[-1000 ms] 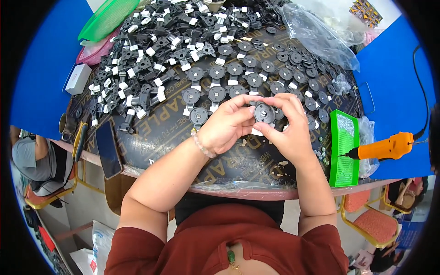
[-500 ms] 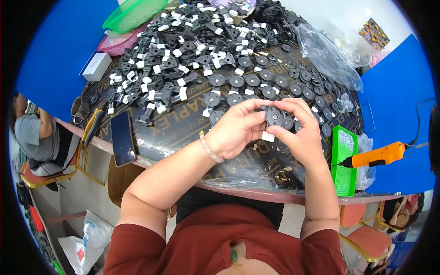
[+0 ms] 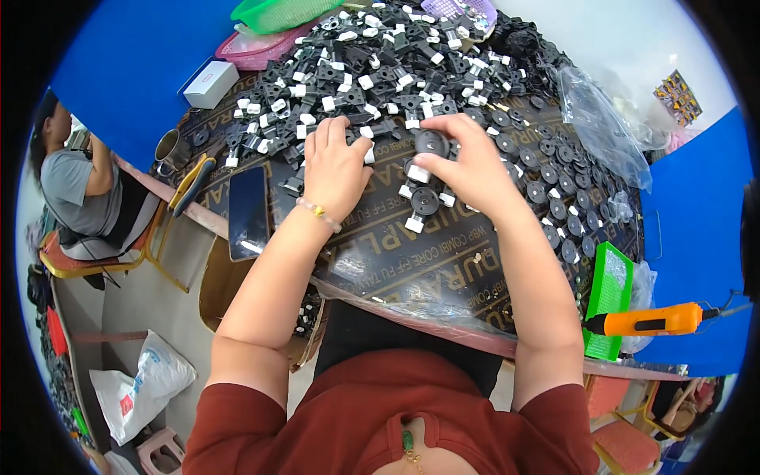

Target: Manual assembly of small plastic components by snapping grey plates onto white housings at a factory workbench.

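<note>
My right hand [image 3: 479, 170] pinches a black part with a round disc [image 3: 431, 142] between thumb and fingers, low over the table. Close below it lies another black disc part [image 3: 424, 201] with a white tip. At the near edge of a big pile of black parts with white ends [image 3: 380, 75], my left hand [image 3: 332, 174] reaches in, palm down, thumb apart from the stretched fingers. Its fingertips touch or hover over loose pieces; which one they meet is partly hidden.
Many loose black discs [image 3: 558, 210] cover the table's right side, near a green tray [image 3: 608, 293] and an orange electric screwdriver [image 3: 653, 320]. On the left are a phone [image 3: 248, 210], pliers-like yellow-and-black handles [image 3: 192, 186], a metal mug [image 3: 171, 150] and a white box [image 3: 211, 85].
My hands, together around one disc part before, have moved apart. The left went forward and left to the pile; the right moved forward and left with a disc part. The view has shifted.
</note>
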### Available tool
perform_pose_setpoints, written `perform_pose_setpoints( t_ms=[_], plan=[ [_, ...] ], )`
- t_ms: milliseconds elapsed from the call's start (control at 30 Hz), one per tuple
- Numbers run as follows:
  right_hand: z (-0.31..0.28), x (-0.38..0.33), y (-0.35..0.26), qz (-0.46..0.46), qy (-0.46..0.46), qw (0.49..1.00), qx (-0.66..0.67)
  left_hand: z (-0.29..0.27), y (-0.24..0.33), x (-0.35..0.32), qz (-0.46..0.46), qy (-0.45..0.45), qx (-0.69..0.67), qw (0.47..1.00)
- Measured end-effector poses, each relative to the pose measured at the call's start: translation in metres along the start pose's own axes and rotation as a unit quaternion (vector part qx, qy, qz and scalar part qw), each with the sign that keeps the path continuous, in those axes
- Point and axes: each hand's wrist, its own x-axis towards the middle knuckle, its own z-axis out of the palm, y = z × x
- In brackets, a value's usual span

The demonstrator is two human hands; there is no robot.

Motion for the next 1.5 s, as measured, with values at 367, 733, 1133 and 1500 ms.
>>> perform_pose_setpoints(
  t_ms=[367,733,1133,1500],
  plan=[
    [0.082,0.021,0.019,-0.056,-0.100,0.976,-0.183,0.008,-0.042,0.002,-0.128,0.082,-0.123,0.981],
    [-0.031,-0.024,0.004,-0.048,0.020,0.988,-0.148,-0.046,-0.007,-0.009,-0.239,0.121,-0.680,0.682],
    [-0.126,-0.248,0.068,0.320,0.152,0.874,-0.334,-0.022,0.129,0.038,-0.197,-0.295,-0.882,0.311],
    [-0.117,-0.266,0.096,0.354,0.110,0.845,-0.386,0.032,0.158,0.017,-0.230,-0.292,-0.806,0.460]
  ],
)
